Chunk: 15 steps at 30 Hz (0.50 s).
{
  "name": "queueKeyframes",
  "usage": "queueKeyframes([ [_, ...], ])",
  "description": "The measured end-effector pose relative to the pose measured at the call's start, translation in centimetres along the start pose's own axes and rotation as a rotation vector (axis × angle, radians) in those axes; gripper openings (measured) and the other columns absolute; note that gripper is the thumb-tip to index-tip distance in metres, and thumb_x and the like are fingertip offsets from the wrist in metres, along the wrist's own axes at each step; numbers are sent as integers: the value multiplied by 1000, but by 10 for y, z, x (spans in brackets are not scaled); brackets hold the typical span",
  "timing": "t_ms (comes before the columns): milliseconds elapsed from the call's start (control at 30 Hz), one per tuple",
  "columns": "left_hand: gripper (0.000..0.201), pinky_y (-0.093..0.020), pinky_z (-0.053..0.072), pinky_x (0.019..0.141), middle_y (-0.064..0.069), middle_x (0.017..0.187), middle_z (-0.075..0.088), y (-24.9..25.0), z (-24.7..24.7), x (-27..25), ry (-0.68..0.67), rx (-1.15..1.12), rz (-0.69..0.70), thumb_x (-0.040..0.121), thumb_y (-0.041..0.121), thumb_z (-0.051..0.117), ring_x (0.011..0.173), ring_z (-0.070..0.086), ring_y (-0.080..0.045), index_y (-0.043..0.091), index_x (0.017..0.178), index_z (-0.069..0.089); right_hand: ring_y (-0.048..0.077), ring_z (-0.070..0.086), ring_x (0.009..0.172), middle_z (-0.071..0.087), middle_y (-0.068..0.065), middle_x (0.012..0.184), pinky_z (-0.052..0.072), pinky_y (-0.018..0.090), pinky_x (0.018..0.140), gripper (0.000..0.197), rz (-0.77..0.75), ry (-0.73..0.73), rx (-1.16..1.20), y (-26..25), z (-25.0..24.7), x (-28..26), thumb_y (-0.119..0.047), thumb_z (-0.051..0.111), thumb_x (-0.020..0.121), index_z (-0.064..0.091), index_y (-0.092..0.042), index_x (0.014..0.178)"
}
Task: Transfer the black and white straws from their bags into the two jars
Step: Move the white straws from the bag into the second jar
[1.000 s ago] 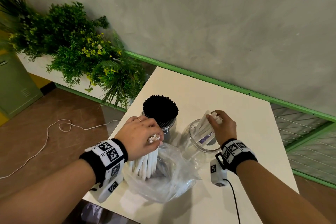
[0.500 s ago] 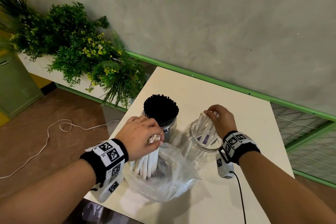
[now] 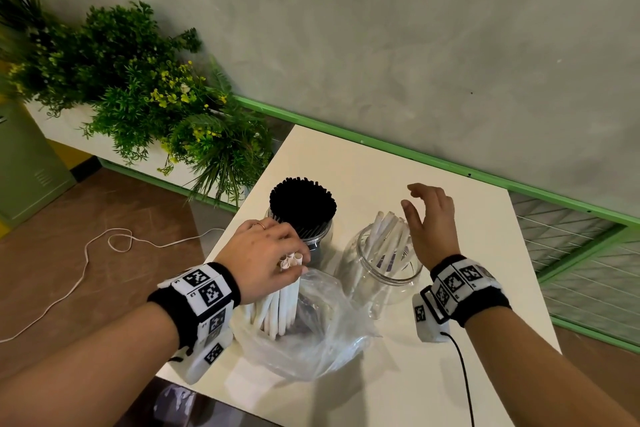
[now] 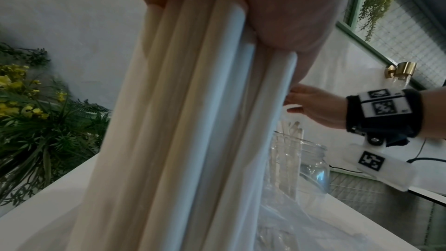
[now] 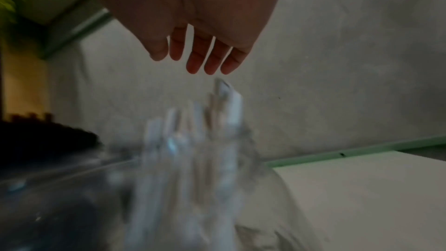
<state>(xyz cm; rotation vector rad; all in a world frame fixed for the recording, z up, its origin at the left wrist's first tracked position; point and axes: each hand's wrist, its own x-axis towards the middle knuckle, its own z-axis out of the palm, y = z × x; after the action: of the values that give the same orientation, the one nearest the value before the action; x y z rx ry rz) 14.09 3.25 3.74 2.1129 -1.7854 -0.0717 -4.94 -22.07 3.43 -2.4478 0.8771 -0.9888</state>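
The left hand grips a bundle of white straws near their top ends, fingers curled round them. The bundle stands almost upright, long axis vertical, lower ends inside the clear plastic bag near the table's near edge. Judged purpose: the hold at the top keeps the remaining stock gathered and upright so that the other hand can draw from it.

The right hand hovers just above the clear jar, fingers spread and relaxed, holding nothing. The right wrist view confirms the fingertips are apart from the straw tops below them. A partial batch of white straws in the jar leans against the rim, long axes tilted, upper ends pointing up and toward the far edge of the table. They lean because the jar is far from full.

The second jar, just left of the clear jar and nearer the table's left edge, is packed with black straws standing vertically, open ends up. That half of the task appears complete.

Judgement: the white transfer is partway done; most white straws are in the bag.
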Motion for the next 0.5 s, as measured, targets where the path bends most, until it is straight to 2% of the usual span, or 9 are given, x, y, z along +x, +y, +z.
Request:
queueKeyframes([
  [67,41,-39,41,88,19,100,55,-1,-3,0,-14,26,-3,81,69,39,94,51,-10,44,105,59,16,45,105,54,-1,112,34,23,90,28,-74,42,67,-27,-4,-10,-23,54,95,56,-11,120],
  [100,47,-39,41,89,18,102,55,-1,-5,-2,-5,51,-9,78,74,39,96,51,-11,44,110,57,14,47,104,53,-4,112,37,24,90,29,-116,18,113,-43,-4,-18,-27,53,94,56,-12,119],
  [167,60,-41,39,89,14,110,55,-3,-8,-6,24,120,-39,74,79,40,100,52,-15,41,118,54,13,52,105,54,-4,112,43,26,89,32,-170,-147,232,-71,3,-38,-32,52,93,56,-14,119],
  [267,65,-41,43,86,10,122,53,-10,-11,-15,-10,140,-92,74,72,44,108,50,-20,37,129,45,5,51,111,51,-5,121,43,17,91,46,-104,-492,383,-100,26,-67,-28,61,89,46,-21,131],
  [333,62,-36,42,87,9,124,51,-15,-10,-19,-34,73,-98,76,65,45,108,48,-20,35,130,43,0,50,114,48,-3,130,41,14,94,65,-19,-625,491,-106,47,-78,-18,69,85,36,-19,141],
  [400,58,-31,39,91,9,123,52,-18,-9,-21,-23,5,-84,77,60,44,106,47,-18,32,129,47,0,50,116,49,-4,133,44,20,96,71,58,-675,568,-110,64,-83,-15,71,84,32,-21,143],
  [500,52,-30,39,92,11,119,54,-20,-6,-25,27,-59,-77,78,52,45,104,47,-15,31,126,52,2,55,114,58,-14,122,46,23,96,52,79,-673,671,-118,76,-84,-14,67,88,43,-29,132],
])
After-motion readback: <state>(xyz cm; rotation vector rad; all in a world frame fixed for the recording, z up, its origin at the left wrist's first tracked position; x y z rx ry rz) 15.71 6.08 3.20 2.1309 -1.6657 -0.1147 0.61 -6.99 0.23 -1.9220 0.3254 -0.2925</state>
